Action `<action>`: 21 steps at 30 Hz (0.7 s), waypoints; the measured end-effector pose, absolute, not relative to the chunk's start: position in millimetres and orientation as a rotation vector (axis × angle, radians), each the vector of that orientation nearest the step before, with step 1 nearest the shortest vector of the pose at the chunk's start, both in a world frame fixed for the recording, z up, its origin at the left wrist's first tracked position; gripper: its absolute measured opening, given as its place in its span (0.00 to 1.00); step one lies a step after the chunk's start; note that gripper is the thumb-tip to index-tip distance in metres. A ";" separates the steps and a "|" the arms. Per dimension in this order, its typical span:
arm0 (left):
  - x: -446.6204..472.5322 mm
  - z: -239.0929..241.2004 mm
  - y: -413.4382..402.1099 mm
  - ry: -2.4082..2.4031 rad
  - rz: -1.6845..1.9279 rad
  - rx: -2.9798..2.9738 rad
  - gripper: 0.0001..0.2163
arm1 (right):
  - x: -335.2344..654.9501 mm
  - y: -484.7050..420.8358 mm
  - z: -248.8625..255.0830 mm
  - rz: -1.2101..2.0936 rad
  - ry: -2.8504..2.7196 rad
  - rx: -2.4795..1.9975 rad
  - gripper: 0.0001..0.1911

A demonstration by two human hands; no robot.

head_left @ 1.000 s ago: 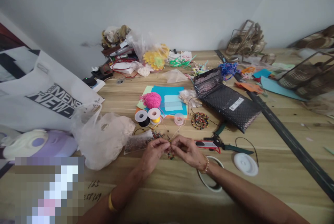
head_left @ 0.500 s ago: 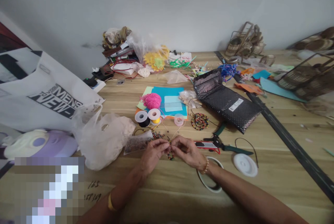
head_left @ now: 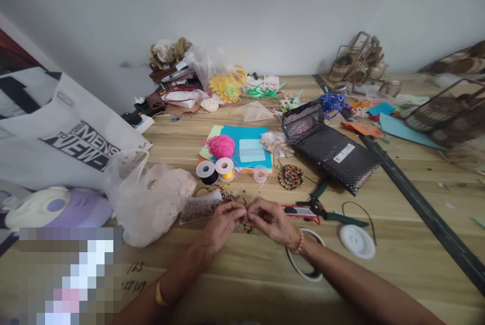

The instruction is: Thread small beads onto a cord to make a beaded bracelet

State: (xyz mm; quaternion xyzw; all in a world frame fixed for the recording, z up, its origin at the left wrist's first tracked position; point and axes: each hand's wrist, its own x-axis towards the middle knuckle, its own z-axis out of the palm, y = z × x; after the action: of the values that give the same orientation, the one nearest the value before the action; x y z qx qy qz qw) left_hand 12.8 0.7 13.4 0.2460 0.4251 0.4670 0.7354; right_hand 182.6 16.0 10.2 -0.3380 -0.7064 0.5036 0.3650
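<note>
Left hand (head_left: 222, 223), right hand (head_left: 273, 221): fingertips met, both pinched shut on a bead strand (head_left: 247, 225), which hung between them just above the table (head_left: 242, 277).
White ring (head_left: 307, 276): lay under the right wrist.
Bead bag (head_left: 199, 207): lay just beside the left hand.
Pliers (head_left: 328, 213), white disc (head_left: 357, 241): lay right of the hands.
Spools (head_left: 215, 169), bead coil (head_left: 290, 176): sat beyond.
Pink yarn (head_left: 222, 146), black mailer (head_left: 329, 145): lay farther back.

Pink yarn ball (head_left: 222, 146), multicoloured bead string (head_left: 247, 225)
</note>
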 end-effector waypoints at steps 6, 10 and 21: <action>12.9 14.3 0.7 0.917 1.016 0.528 0.11 | 182.7 15.7 8.1 1.323 -1.812 -0.884 0.10; 12.4 13.7 0.5 0.938 1.017 0.559 0.10 | 181.9 15.0 10.7 1.358 -1.789 -0.899 0.12; 13.7 15.3 0.9 0.928 1.013 0.556 0.12 | 182.3 15.2 7.3 1.367 -1.798 -0.888 0.10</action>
State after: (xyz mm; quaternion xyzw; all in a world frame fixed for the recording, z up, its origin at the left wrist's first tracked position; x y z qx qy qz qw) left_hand 13.7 0.9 15.3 0.2532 0.4226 0.4614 0.7378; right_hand 182.3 15.2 7.3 -0.3429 -0.6942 0.5275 0.3497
